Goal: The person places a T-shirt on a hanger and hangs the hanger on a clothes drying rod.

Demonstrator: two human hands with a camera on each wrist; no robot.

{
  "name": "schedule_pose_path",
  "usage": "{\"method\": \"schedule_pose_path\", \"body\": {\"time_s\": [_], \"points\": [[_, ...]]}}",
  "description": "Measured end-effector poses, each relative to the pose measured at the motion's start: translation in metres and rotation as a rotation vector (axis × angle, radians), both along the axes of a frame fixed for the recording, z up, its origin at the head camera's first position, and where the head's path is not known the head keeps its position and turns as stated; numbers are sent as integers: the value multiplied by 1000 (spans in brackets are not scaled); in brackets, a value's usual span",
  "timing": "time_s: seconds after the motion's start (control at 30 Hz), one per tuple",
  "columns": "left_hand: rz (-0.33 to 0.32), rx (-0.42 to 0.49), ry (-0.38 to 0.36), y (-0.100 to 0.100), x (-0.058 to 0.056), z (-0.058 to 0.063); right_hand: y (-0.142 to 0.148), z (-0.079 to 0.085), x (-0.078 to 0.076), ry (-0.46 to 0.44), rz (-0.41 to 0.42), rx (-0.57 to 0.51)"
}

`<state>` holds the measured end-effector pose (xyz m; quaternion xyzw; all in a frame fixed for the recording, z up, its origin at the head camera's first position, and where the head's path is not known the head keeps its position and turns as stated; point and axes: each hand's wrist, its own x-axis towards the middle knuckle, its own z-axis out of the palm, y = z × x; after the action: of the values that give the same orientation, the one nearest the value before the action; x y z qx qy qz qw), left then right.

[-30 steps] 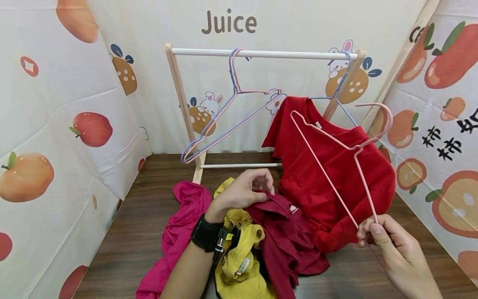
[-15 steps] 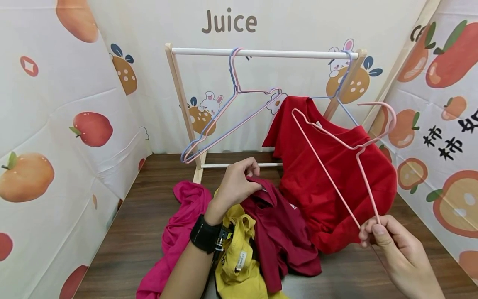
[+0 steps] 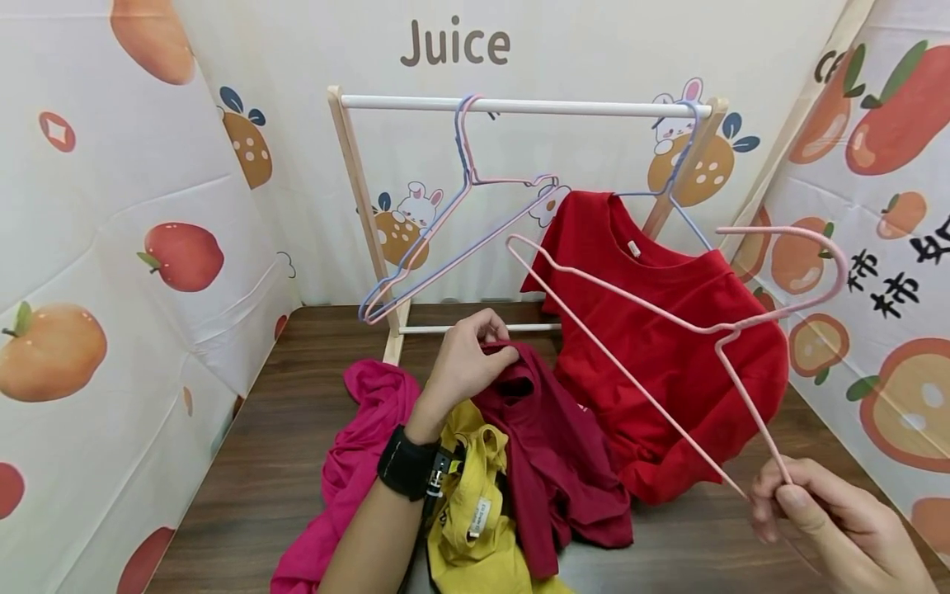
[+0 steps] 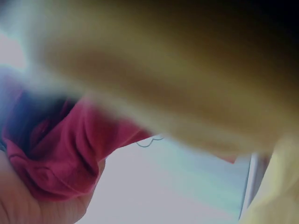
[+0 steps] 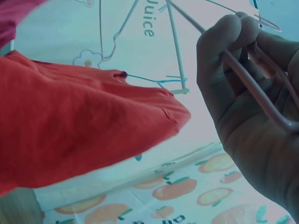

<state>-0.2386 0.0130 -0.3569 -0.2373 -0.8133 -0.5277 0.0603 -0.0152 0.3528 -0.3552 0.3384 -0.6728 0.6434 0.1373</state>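
Observation:
My left hand (image 3: 467, 359) pinches the neckline of a dark red T-shirt (image 3: 560, 462), lifting its collar above the pile while the body of the shirt drapes down to the table. In the left wrist view the dark red cloth (image 4: 70, 158) lies against the fingers, and a blurred yellowish shape covers much of that frame. At the lower right, my right hand (image 3: 824, 511) grips one end of a pink hanger (image 3: 631, 301), whose hook points up and right. The right wrist view shows the curled fingers around the hanger's wire (image 5: 254, 88).
A bright red T-shirt (image 3: 668, 346) hangs on a blue hanger (image 3: 683, 198) at the right of the white rail (image 3: 579, 107). Pink and blue hangers (image 3: 445, 223) hang left of it. Beside the dark red shirt lie yellow (image 3: 475, 495) and magenta garments (image 3: 364, 462).
The left hand has risen a little to the left, drawing the dark red collar up. The right hand has shifted right and down, and the pink hanger has turned, its far end now further left.

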Motion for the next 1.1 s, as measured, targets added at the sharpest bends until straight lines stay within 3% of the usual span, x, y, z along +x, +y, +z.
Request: {"method": "schedule_pose_path", "body": {"time_s": [0.2, 0.33, 0.4, 0.53, 0.8, 1.1], "points": [[-126, 215, -172, -4, -3, 1, 8, 8, -1, 111, 110, 3], [-148, 290, -266, -5, -5, 2, 18, 15, -1, 191, 175, 93], [-145, 304, -284, -6, -6, 3, 26, 15, 2, 185, 152, 169], [-137, 321, -286, -8, -7, 5, 35, 12, 7, 158, 125, 235], [-148, 346, -240, -12, -7, 3, 42, 6, 11, 143, 76, 257], [-119, 281, -145, -12, -7, 3, 45, 5, 12, 172, 45, 281]]}}
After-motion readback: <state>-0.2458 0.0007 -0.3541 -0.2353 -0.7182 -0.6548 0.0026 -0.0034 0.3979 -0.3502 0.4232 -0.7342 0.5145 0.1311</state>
